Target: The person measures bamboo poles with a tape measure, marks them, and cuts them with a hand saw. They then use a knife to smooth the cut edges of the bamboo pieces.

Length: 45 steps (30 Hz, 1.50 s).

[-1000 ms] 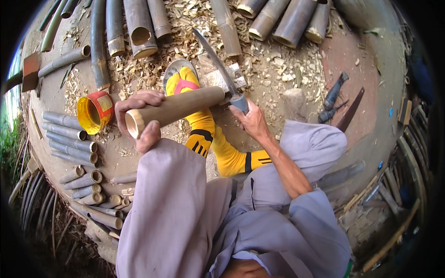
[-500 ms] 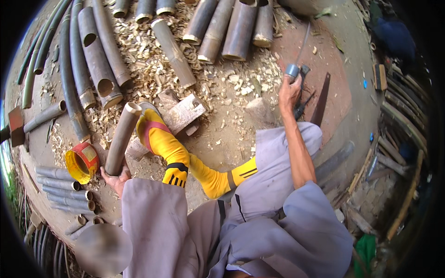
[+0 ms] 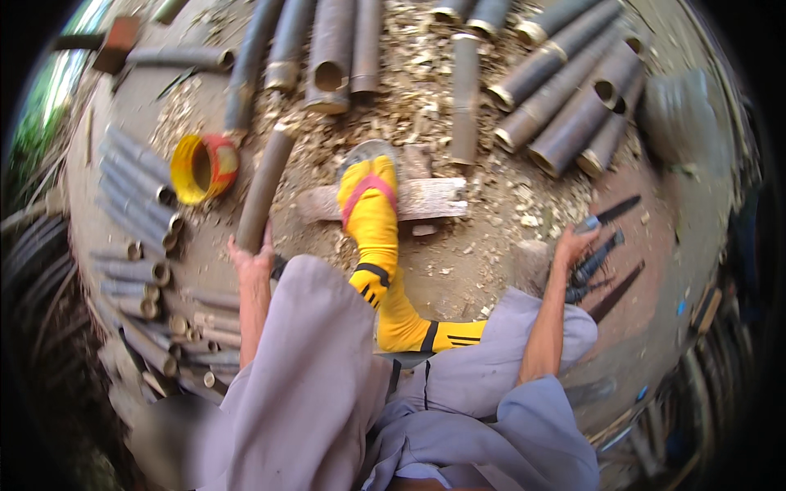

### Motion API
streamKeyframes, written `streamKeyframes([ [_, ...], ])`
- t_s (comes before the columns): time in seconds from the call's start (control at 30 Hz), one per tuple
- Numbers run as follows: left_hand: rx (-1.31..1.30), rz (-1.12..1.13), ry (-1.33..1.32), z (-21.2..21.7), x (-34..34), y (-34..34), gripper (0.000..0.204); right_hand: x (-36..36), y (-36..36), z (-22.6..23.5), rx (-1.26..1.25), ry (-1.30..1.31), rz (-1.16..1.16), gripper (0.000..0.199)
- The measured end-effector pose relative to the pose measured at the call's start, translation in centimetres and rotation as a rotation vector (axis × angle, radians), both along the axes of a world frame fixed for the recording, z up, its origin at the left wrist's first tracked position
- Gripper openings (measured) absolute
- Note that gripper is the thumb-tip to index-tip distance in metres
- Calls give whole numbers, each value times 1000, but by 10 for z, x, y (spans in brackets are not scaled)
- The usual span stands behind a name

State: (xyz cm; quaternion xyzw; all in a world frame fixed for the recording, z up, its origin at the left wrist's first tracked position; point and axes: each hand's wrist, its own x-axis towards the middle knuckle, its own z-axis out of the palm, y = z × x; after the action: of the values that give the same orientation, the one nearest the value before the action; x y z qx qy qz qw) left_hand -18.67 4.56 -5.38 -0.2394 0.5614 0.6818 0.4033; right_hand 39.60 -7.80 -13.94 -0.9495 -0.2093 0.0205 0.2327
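Observation:
My left hand point(image 3: 252, 260) is closed around the lower end of a bamboo tube point(image 3: 268, 188), which stands tilted up and away. Out to the right, my right hand point(image 3: 573, 247) grips the grey-blue handle of a knife point(image 3: 620, 209), its dark blade pointing away to the right. Just below that hand lie black-handled tools point(image 3: 596, 260), partly blurred, and a long dark blade point(image 3: 620, 293). My foot, in a yellow sock point(image 3: 372, 221) and sandal, rests against a wooden block point(image 3: 430, 199) between the hands.
A yellow and red can point(image 3: 221, 168) lies left of the held tube. Cut bamboo pieces point(image 3: 135, 196) are stacked at the left. Thicker bamboo tubes point(image 3: 565, 123) spread across the back among wood chips point(image 3: 413, 90). A hammer-like tool point(image 3: 116, 45) sits at the far left.
The view has swung left, so things appear farther right. My left hand still holds the bamboo tube. In my right hand, the knife has turned, its broad blade now pointing farther right.

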Motion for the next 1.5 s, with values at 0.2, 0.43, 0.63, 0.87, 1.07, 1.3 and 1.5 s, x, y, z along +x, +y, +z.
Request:
streamKeyframes([
  [0.2, 85, 55, -269, -20, -22, -20, 57, -3, 2, 0, 21, -23, 33, 78],
  [0.43, 28, -225, -345, -76, -68, -71, 43, -11, 14, 15, 30, -37, 10, 72],
  [0.63, -52, -481, 54, -30, 10, -28, 15, -18, 4, 29, 13, -234, -37, 59],
  [0.87, -71, -690, 297, -27, 22, -27, 19, -80, 26, 61, 217, -291, 405, 31],
  [1.07, -77, -756, 297, -27, 39, -25, 18, -160, 85, 71, 322, 177, 739, 22],
  [1.3, 27, -902, 353, -24, 60, -15, 15, -151, 219, 41, 212, 115, 643, 29],
  [1.5, -6, -872, 410, -14, 52, -21, 14, -149, 244, 52, 240, 462, 464, 21],
])
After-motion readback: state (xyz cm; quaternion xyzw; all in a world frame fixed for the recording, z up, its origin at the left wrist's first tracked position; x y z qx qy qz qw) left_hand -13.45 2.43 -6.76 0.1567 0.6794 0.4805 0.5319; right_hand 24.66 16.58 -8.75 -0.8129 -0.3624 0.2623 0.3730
